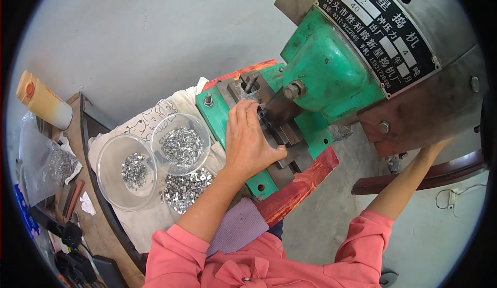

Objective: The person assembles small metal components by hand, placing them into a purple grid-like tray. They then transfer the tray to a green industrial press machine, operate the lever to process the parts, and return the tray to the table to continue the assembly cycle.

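Note:
My left hand (247, 142) is at the steel die (282, 133) under the ram of a green bench press (331, 70). Its thumb is stretched apart from the curved fingers, and the fingertips lie against the tooling. Nothing shows in its grasp. My right forearm (406, 187) reaches up behind the press head on the right; the fingers of my right hand (438, 147) are hidden there. Left of the press, a clear plastic tub (179, 117) holds thin metal pins. Another clear tub (103, 156) holds small metal pieces, and a loose heap of metal pieces (185, 188) lies beside them.
A pale printed cloth (140, 228) lies under the tubs. A purple cloth (239, 226) hangs at the table's front edge. The red worn board (305, 184) carries the press base. Further left, a yellow-and-white bottle (46, 101) and a plastic bag (39, 158) stand on a wooden surface.

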`<state>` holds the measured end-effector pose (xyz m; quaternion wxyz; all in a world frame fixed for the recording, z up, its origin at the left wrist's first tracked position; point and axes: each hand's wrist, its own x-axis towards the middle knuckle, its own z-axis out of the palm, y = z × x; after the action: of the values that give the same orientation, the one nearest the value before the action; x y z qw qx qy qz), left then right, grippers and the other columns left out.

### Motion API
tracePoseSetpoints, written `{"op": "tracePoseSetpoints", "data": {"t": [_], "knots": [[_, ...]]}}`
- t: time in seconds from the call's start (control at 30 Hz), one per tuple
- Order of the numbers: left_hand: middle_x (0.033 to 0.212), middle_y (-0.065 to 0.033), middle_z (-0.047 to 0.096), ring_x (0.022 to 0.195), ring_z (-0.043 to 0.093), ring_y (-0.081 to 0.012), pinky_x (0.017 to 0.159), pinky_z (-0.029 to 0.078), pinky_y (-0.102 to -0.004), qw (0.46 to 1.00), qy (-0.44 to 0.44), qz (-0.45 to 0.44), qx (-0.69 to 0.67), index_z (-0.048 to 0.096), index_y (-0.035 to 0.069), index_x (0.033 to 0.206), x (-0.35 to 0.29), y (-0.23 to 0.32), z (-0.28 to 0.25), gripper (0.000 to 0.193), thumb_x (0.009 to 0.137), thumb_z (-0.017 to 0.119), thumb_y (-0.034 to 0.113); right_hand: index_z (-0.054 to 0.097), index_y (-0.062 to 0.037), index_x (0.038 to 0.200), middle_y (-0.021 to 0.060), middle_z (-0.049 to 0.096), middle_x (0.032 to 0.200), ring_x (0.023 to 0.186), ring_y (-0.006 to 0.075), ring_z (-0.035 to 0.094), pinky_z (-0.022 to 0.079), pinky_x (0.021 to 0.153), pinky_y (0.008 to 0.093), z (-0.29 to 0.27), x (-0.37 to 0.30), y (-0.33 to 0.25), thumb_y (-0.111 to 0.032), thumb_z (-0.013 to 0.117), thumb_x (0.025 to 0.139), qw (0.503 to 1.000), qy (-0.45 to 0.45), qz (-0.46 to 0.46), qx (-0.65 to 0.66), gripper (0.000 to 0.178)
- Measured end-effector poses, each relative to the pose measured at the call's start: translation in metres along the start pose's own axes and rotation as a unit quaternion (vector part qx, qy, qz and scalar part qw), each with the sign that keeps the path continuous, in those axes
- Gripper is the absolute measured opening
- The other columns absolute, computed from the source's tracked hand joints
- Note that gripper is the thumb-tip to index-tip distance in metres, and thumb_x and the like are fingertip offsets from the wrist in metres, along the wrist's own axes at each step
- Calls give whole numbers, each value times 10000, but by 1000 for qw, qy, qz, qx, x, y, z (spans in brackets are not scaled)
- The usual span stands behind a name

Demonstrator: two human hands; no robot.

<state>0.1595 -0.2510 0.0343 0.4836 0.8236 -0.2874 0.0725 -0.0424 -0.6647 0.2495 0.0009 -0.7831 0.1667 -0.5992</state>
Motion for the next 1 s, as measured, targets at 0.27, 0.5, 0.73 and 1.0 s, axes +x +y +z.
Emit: {"op": "tracePoseSetpoints", "data": {"t": [0.27, 0.5, 0.73, 1.0], "knots": [[1323, -216, 454, 1262, 424, -404, 1087, 365, -477, 1000, 10, 18, -14, 436, -50, 1284, -18, 9, -4, 925, 509, 852, 238, 616, -11, 1208, 38, 664, 1070, 922, 150, 631, 507, 807, 309, -19, 73, 9, -181, 657, 952, 970, -44, 166, 171, 310], [1306, -226, 454, 1243, 434, -414, 1077, 363, -489, 999, -4, 38, -30, 426, -51, 1288, -49, 19, -12, 930, 507, 846, 230, 571, -33, 1303, 36, 655, 1098, 959, 144, 624, 502, 849, 294, 0, 57, -40, -119, 606, 988, 964, -28, 184, 191, 329], [1309, -225, 446, 1230, 436, -418, 1069, 365, -489, 999, -5, 40, -24, 419, -49, 1296, -55, 22, -15, 939, 512, 851, 234, 596, 13, 1249, 58, 657, 1104, 978, 171, 624, 489, 853, 319, 24, 11, -84, -238, 610, 1000, 955, 72, 206, 202, 354], [1345, -207, 440, 1266, 432, -395, 1086, 366, -471, 998, -33, 28, -42, 428, -54, 1317, -56, 22, -16, 937, 558, 883, 252, 525, 4, 1319, 76, 614, 1212, 1037, 188, 621, 503, 914, 354, 61, -70, -96, -338, 587, 1016, 908, 108, 254, 314, 460]]}}
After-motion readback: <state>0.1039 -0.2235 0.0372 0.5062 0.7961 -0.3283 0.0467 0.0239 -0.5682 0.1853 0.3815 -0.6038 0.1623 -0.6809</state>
